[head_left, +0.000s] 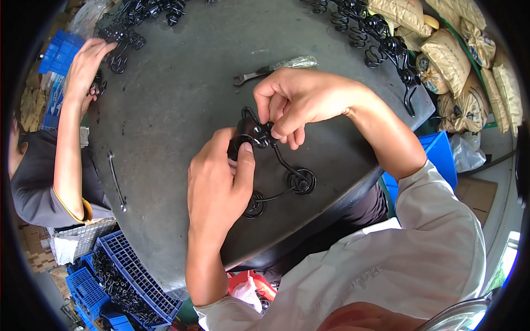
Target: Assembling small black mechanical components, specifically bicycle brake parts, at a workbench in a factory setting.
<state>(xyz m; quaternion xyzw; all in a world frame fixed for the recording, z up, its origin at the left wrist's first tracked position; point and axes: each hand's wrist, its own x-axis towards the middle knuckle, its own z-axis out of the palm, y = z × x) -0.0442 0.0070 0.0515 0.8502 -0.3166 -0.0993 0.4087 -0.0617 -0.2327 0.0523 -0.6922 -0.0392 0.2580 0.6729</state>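
Observation:
My left hand [220,179] is closed around a glossy black bracket [255,132], its thumb pressed on the front. My right hand [295,105] pinches the bracket's right side with thumb and forefinger; anything small between those fingertips is hidden. A bent black wire spring [284,161] joins the bracket and runs down to two coils, one [301,181] lying right of my left wrist, the other [254,205] partly behind that hand. Just beyond my right hand lies an open-ended wrench [251,75] with a clear-wrapped handle.
Black spring assemblies [361,33] line the table's far right, with more black parts [141,16] at far left. A co-worker's hand [85,63] touches those. A thin wrench [116,182] lies near the left edge. Blue crates [135,276] stand lower left; sacks [447,60] sit right.

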